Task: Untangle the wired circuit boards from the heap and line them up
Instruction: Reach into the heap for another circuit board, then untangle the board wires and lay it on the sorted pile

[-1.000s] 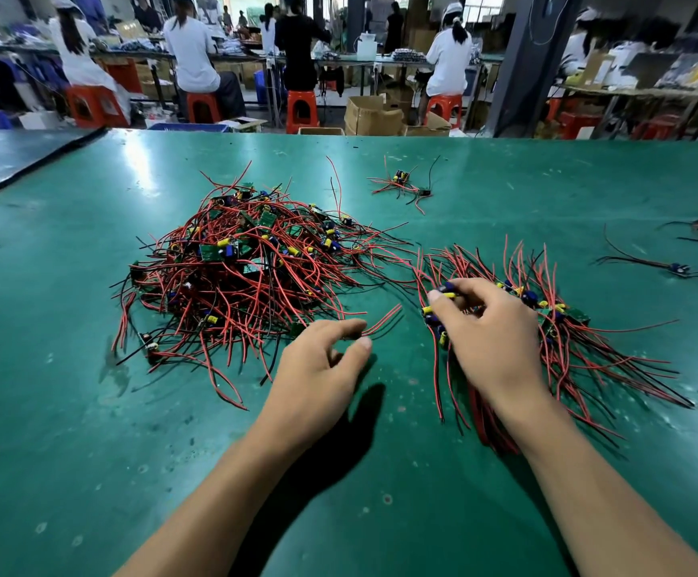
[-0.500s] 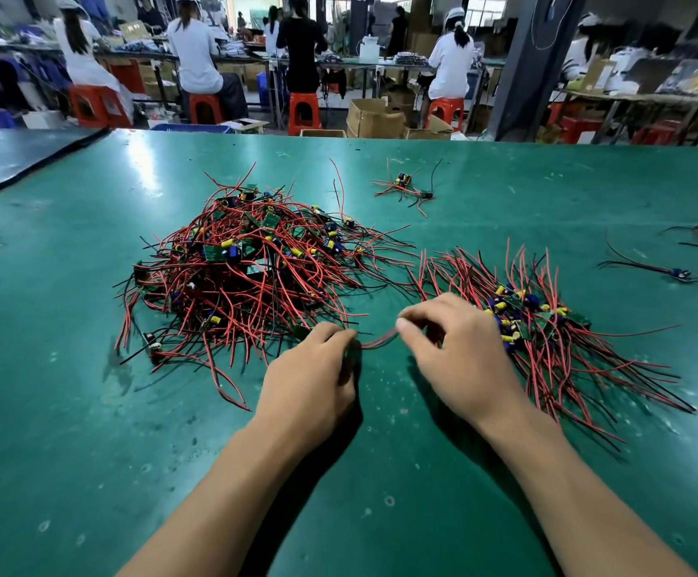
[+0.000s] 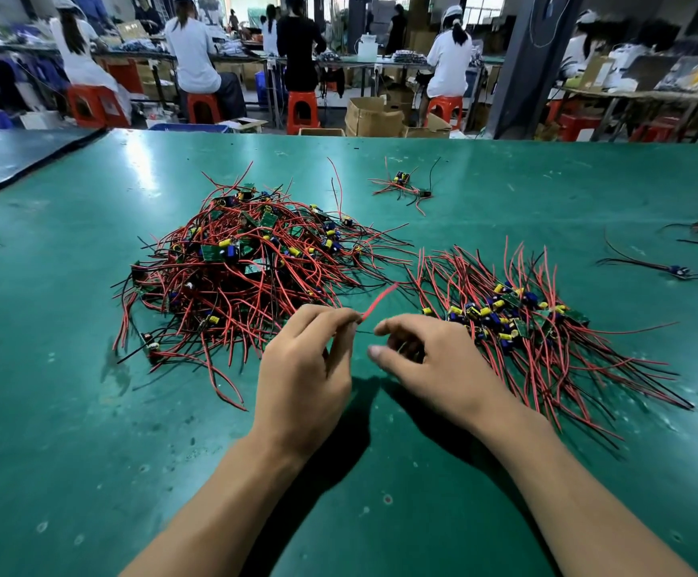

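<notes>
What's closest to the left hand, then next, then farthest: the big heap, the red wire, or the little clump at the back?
1. red wire: pinched in the left hand.
2. big heap: just beyond it, on the left.
3. little clump: far back, to the right.

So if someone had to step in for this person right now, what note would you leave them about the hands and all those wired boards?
Left hand: pinches one thin red wire between the two piles.
Right hand: fingers curled close beside it; cannot tell whether it holds anything.
Tangled heap of red-wired green circuit boards: on the green table, left of the hands.
Done: a lined-up row of boards with wires fanned out lies on the right.
Left: the heap is large; a few stray boards lie farther back.
</notes>
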The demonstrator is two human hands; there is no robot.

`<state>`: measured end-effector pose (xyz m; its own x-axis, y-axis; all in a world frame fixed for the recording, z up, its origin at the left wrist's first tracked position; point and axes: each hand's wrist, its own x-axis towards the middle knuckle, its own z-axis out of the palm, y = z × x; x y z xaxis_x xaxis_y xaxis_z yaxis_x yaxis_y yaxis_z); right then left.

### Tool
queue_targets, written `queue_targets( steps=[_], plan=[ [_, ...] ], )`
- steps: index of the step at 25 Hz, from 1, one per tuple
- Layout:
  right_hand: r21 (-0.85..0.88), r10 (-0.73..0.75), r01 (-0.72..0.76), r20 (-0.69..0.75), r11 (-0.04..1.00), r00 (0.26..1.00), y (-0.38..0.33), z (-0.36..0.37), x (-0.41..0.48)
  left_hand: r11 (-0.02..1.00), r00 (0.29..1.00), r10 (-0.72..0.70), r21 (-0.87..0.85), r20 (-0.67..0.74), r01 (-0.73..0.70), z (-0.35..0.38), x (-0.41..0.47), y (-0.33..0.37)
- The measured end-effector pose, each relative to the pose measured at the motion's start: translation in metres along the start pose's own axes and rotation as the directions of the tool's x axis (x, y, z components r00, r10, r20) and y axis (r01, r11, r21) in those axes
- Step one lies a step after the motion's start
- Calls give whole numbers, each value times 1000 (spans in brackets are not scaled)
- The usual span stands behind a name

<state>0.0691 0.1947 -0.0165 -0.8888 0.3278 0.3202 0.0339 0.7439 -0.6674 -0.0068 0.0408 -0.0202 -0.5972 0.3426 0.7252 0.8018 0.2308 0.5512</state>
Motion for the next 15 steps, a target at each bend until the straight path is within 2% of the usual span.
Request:
queue_targets(
  steps=[3, 6, 8, 11, 15],
  plan=[
    [104, -78, 69, 80, 992, 994, -9, 3, -4, 998, 1000, 6, -65, 12, -5, 2, -3, 2],
    [306, -42, 23, 57, 952, 997, -14, 2, -3, 991, 999, -45, -126, 28, 48, 1, -5, 3],
    [381, -17, -7, 61, 925, 998, -16, 0, -3, 982, 996, -80, -167, 34, 84, 1, -7, 5],
    [478, 55, -45, -6, 877, 998, -17, -2, 0, 980, 993, -118, -160, 5, 118, 2, -7, 6],
    [580, 106, -22, -112, 814, 988, -17, -4, 3, 979, 992, -125, -163, -8, 122, 1, -3, 5]
  ],
)
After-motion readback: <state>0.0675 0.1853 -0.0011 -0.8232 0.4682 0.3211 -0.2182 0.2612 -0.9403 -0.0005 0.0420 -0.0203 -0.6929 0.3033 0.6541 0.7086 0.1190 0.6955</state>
